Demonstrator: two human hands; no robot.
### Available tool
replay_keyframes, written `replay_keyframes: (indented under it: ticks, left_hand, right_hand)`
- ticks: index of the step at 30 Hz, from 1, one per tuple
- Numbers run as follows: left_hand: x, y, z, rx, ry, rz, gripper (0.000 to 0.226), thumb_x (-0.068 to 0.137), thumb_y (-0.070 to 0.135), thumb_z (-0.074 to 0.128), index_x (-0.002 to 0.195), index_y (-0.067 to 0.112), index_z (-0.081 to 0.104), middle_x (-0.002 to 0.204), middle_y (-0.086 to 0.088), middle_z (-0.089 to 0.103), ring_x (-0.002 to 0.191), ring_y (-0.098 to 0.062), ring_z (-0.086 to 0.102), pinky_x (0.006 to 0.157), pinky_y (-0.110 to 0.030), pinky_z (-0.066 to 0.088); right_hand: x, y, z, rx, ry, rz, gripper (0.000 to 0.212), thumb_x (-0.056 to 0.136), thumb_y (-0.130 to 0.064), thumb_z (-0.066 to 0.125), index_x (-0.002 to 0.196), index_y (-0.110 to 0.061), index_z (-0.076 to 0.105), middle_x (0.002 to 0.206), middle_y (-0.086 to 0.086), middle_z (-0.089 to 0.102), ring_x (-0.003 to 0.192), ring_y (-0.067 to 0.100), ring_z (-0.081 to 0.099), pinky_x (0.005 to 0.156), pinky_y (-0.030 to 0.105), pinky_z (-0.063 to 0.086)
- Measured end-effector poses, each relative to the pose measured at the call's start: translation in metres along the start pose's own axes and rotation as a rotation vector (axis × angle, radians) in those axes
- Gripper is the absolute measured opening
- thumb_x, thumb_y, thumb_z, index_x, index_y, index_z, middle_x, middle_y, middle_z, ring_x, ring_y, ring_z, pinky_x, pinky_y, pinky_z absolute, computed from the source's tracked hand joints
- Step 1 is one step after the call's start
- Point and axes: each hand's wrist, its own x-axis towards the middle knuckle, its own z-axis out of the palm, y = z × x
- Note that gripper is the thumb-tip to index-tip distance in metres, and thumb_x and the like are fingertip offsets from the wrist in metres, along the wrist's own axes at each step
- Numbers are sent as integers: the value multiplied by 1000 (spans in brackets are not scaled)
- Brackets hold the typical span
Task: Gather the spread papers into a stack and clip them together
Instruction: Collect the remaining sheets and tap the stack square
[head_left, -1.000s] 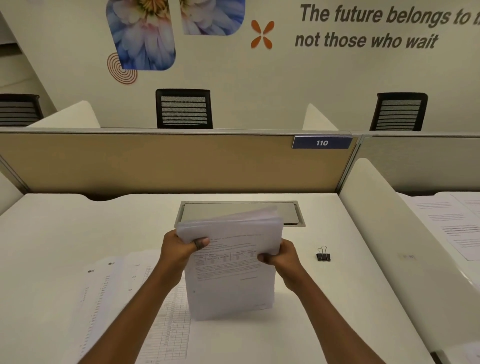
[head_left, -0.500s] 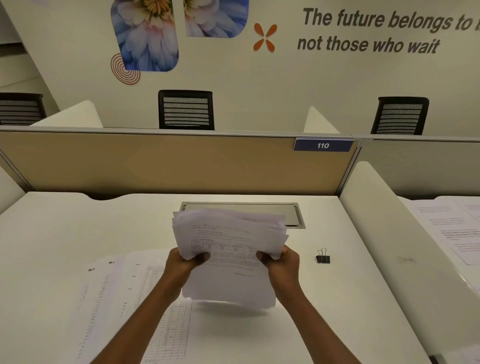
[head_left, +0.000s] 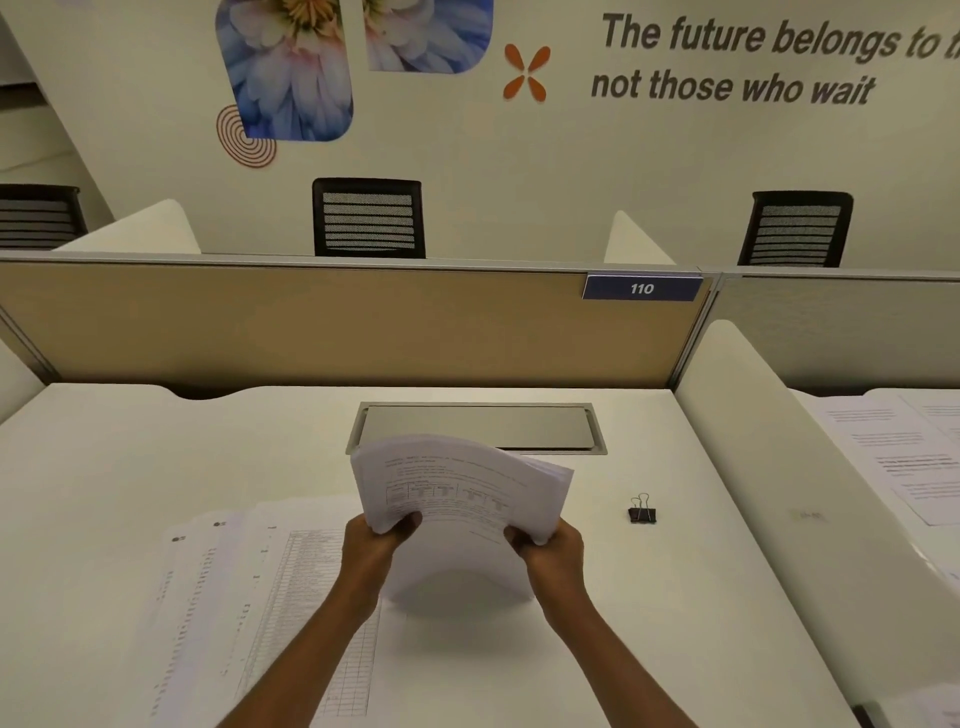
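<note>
A stack of white printed papers (head_left: 457, 493) is held above the white desk (head_left: 156, 457), its top bending away from me. My left hand (head_left: 376, 545) grips its left edge and my right hand (head_left: 550, 551) grips its right edge. The stack's lower edge hangs just over the desk. More printed sheets (head_left: 249, 597) lie spread flat on the desk at the left, partly under my left forearm. A small black binder clip (head_left: 642, 512) stands on the desk to the right of my right hand, apart from it.
A metal cable hatch (head_left: 478, 427) is set into the desk behind the stack. A tan partition (head_left: 337, 322) closes the back and a white divider (head_left: 789, 467) the right side. Other papers (head_left: 904, 452) lie on the neighbouring desk.
The stack has been lifted off the desk and its top now curls over away from me. Both hands have slid lower on its side edges.
</note>
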Motion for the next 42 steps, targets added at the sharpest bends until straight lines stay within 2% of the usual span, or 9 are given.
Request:
replay_keyframes:
  ticks: [3, 6, 11, 14, 18, 22, 27, 38, 42]
  left_hand:
    - [1, 0, 5, -15, 44, 25, 28, 75, 13, 81, 90, 34, 70, 94, 7, 74, 93, -20, 67, 77, -36, 56]
    - [2, 0, 10, -26, 84, 38, 29, 73, 15, 83, 92, 33, 69, 95, 4, 74, 91, -24, 68, 71, -36, 58]
    - [3, 1, 18, -44, 149, 32, 33, 71, 14, 85, 95, 28, 67, 98, -2, 73, 91, -30, 68, 82, -49, 59]
    - [0, 1, 21, -53, 128, 49, 32, 70, 18, 86, 93, 31, 67, 96, -1, 73, 90, -28, 68, 77, -45, 60]
    - [-5, 13, 15, -100, 132, 156, 39, 61, 47, 77, 94, 29, 68, 87, 5, 75, 77, -24, 72, 57, -32, 61]
    - [0, 32, 14, -77, 133, 265, 38, 65, 54, 70, 94, 29, 66, 82, 13, 76, 72, -16, 72, 54, -26, 59]
    - [4, 36, 18, -21, 161, 246, 19, 69, 40, 75, 85, 32, 69, 81, 8, 75, 72, -22, 72, 53, -26, 59]
    - [11, 27, 9, 69, 80, 96, 25, 79, 15, 79, 95, 26, 65, 99, -3, 72, 90, -27, 68, 75, -44, 60]
    - [7, 14, 0, 191, 37, 66, 26, 80, 14, 78, 90, 33, 64, 95, 7, 71, 92, -23, 68, 71, -32, 57]
  right_hand:
    - [1, -1, 2, -7, -5, -17, 30, 73, 3, 75, 68, -25, 67, 75, -4, 72, 74, 22, 67, 62, 24, 59]
    - [2, -1, 2, -13, -19, -29, 30, 73, 5, 74, 69, -24, 67, 75, 0, 72, 74, 27, 66, 67, 38, 59]
    - [2, -4, 5, 28, -43, -54, 40, 74, 8, 73, 74, -32, 69, 78, -8, 73, 74, 13, 69, 60, 19, 56]
    - [5, -5, 5, 23, -36, -37, 35, 74, 5, 74, 70, -30, 69, 78, -6, 73, 75, 16, 69, 61, 19, 55]
    - [9, -4, 3, 19, -45, -14, 29, 71, 2, 76, 69, -27, 71, 75, -5, 75, 72, 14, 69, 55, 16, 52]
    - [11, -2, 0, 14, -61, -4, 31, 68, 3, 78, 68, -28, 71, 73, -8, 75, 70, 10, 69, 58, 18, 55]
    - [13, 0, 0, 18, -85, -3, 34, 67, 4, 78, 68, -29, 73, 74, -9, 75, 72, 12, 71, 61, 20, 57]
    - [17, -2, 5, -67, -87, -50, 28, 73, -4, 77, 68, -29, 68, 75, -3, 73, 72, 19, 68, 58, 19, 54]
    - [21, -5, 8, -146, -75, -69, 22, 74, -8, 77, 69, -25, 66, 70, -8, 69, 68, 17, 66, 55, 16, 51]
